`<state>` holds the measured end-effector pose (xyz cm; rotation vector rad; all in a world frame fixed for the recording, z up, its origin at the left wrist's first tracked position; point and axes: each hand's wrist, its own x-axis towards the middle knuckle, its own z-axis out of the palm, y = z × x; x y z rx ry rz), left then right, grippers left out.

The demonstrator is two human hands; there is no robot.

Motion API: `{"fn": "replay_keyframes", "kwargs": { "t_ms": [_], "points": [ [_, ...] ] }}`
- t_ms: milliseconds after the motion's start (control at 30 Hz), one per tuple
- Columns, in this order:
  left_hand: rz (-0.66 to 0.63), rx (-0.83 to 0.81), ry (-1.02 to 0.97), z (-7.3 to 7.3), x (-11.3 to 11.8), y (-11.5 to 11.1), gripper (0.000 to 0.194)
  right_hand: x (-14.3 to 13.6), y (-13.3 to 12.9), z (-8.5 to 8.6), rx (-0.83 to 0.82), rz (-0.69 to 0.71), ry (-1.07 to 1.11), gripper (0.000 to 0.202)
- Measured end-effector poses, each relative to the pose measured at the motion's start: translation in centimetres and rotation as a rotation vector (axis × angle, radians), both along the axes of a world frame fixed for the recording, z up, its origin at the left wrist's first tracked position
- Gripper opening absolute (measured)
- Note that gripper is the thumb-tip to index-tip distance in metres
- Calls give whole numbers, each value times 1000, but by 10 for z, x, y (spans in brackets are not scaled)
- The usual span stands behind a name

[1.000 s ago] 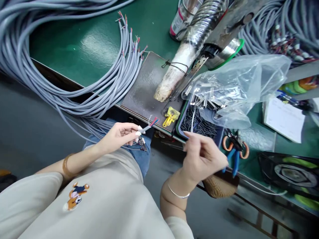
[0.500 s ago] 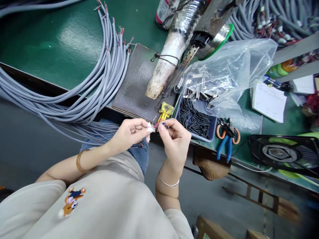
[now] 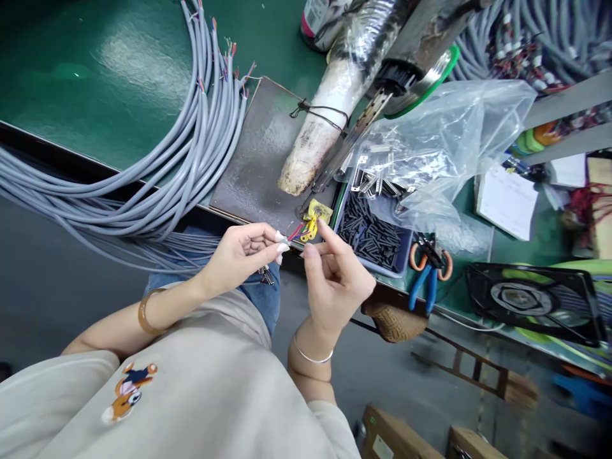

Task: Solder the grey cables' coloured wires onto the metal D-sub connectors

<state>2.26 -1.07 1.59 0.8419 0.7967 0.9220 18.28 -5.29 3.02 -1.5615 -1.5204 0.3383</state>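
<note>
My left hand (image 3: 243, 252) pinches the stripped end of a grey cable between thumb and fingers; white covers wrap its fingertips. Thin red and dark wires (image 3: 295, 233) fan out from that end toward the right. Just right of them is my right hand (image 3: 338, 274), its index finger raised away from the thumb, with nothing visible between the two. Behind the wires, a small yellow tool (image 3: 310, 228) lies beside a yellow sponge-like pad (image 3: 319, 208) at the board's front edge. Some metal connectors (image 3: 266, 275) show below my left hand.
Bundled grey cables (image 3: 191, 153) lie at left. A wrapped white tube (image 3: 310, 146) slants over the dark board (image 3: 253, 153). A blue bin (image 3: 404, 255) holds black sleeves; a plastic bag (image 3: 459, 140) of connectors overlaps it. Pliers (image 3: 425, 280) and a fan (image 3: 530, 296) are at right.
My right index finger has lifted away from the thumb, and the right hand has parted from the wires. The left hand still holds the cable end. The view has shifted slightly.
</note>
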Motion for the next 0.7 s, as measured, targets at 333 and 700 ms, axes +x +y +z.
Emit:
{"fn": "replay_keyframes", "kwargs": {
  "t_ms": [333,700],
  "points": [
    [7,34,30,-3,1,0,32,3,0,-1,-35,92,-26,32],
    [-23,-26,38,3,0,2,39,2,-3,5,-27,135,7,31]
  ]
}}
